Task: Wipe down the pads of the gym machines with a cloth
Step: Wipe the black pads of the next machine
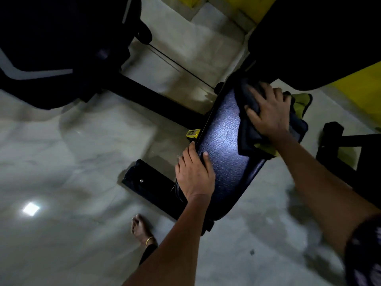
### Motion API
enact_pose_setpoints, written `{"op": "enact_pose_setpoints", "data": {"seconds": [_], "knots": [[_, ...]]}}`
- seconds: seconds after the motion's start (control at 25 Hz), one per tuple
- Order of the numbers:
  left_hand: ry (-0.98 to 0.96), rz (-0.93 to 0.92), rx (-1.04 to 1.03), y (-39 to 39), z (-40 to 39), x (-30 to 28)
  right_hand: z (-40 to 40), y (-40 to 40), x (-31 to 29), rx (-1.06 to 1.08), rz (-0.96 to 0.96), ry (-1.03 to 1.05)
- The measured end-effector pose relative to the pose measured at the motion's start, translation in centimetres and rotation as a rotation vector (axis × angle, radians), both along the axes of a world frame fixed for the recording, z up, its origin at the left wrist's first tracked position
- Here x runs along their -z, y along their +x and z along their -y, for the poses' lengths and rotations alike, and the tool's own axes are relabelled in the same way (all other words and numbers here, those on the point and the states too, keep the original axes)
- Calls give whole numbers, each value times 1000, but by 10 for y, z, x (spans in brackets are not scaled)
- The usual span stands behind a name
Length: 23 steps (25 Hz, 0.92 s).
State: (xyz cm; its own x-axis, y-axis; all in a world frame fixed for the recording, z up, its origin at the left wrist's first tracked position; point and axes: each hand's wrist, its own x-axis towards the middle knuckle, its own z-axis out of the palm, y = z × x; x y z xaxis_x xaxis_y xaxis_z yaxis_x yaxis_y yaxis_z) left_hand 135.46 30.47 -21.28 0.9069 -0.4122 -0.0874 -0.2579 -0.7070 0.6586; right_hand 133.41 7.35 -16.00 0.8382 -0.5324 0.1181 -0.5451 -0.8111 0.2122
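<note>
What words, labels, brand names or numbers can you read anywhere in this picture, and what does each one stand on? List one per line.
Yellow tag on the left edge of the seat pad: dark print, too blurred to read.
Cloth under the right hand: no text shows.
Left hand rests on the pad edge; no text there.
Nothing legible elsewhere.

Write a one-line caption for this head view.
Right hand presses a dark cloth onto a black seat pad while the left hand steadies the pad's edge.
</note>
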Motion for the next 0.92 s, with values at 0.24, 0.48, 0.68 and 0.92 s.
{"op": "enact_pose_setpoints", "data": {"seconds": [0.24,0.48,0.68,0.92], "knots": [[27,-18,14,3,1,-5,-63,16,12,379,101,42],[90,-162,182,13,-9,-11,-122,-10,13,357,12,85],[295,-387,429,46,-20,-43,-153,-30,-18,248,-1,349],[228,-346,554,58,-38,-111,-161,-38,-88,329,168,704]]}}
